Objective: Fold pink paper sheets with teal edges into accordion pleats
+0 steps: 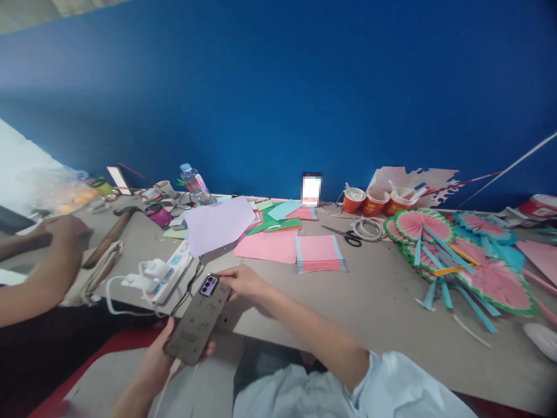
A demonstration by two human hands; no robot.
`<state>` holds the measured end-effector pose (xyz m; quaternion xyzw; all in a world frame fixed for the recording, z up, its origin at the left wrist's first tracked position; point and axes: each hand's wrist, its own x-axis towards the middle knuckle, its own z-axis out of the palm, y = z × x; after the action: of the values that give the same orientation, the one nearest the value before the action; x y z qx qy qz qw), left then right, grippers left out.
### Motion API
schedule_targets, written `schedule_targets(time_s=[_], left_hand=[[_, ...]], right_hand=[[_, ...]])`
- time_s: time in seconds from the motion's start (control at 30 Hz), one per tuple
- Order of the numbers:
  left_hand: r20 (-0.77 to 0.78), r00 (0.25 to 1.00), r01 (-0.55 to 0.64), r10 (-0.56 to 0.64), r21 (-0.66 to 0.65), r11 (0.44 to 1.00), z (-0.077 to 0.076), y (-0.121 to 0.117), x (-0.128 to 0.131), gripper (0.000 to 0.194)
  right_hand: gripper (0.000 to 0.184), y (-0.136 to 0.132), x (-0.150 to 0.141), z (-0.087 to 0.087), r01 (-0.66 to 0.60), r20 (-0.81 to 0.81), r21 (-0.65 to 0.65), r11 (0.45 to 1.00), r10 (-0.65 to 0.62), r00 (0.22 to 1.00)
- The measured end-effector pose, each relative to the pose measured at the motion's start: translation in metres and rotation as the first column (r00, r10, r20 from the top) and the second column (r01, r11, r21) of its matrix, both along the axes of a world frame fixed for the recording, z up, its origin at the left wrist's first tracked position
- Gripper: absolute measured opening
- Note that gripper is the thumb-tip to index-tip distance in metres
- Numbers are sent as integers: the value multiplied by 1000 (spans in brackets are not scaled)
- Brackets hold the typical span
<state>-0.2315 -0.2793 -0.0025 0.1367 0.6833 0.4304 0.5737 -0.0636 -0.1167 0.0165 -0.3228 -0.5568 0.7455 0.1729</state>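
Note:
A smartphone (pixel 195 319) in a dark patterned case is held over the front edge of the table, its back and camera block facing me. My left hand (pixel 156 355) is wrapped round its lower end, fingertips showing at the far side. My right hand (pixel 243 281) grips the upper corner beside the cameras, fingers closed. From the phone's lower end a white cable (pixel 167 380) hangs down. Just left of the phone lies a white power strip (pixel 172 270) with white plugs in it. Past my right hand are a pink sheet (pixel 270 247) and a stack of pink, blue-edged papers (pixel 321 253).
Another person's arms (pixel 47 273) rest at the left, by a hammer (pixel 111 238). Scissors (pixel 348 235), paper cups (pixel 375 202) and watermelon-patterned paper fans (pixel 465 255) lie rightward. A bottle (pixel 195 184) and a lilac sheet (pixel 220 223) are toward the blue wall (pixel 278 104).

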Motion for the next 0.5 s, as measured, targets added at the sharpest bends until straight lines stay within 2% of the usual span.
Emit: schedule_targets(time_s=[0.07,0.1,0.17,0.2,0.23,0.27,0.33,0.37,0.43,0.5], left_hand=[[-270,963,-8,17,35,999,5,6,-4,84],[-442,897,-8,26,42,999,9,9,-5,84],[-622,782,8,39,72,997,15,12,-2,87],[-770,638,80,13,83,993,18,14,1,91],[-894,447,137,0,69,988,19,16,7,96],[-960,279,211,-15,46,976,18,20,14,90],[-997,52,362,-65,-41,931,14,33,30,81],[-996,-32,362,-77,-84,928,10,41,37,80],[-981,-154,306,-116,-159,939,3,57,49,79],[-965,-222,245,-141,-195,950,-1,70,54,72]], right_hand=[[30,16,-1,-1,9,16,-46,999,-9,1000],[28,22,0,-1,20,41,-62,998,-18,999],[26,33,0,-1,43,78,-54,998,-38,996],[26,37,-1,-1,49,88,-46,998,-45,995],[26,41,-3,-2,53,96,-37,998,-49,994],[27,43,-6,-4,52,103,-30,998,-48,994],[26,47,-13,-7,48,115,-15,999,-46,992],[25,49,-17,-9,47,120,-3,999,-46,992],[26,51,-24,-11,49,121,34,998,-52,991],[27,55,-28,-11,43,79,95,995,-51,996]])
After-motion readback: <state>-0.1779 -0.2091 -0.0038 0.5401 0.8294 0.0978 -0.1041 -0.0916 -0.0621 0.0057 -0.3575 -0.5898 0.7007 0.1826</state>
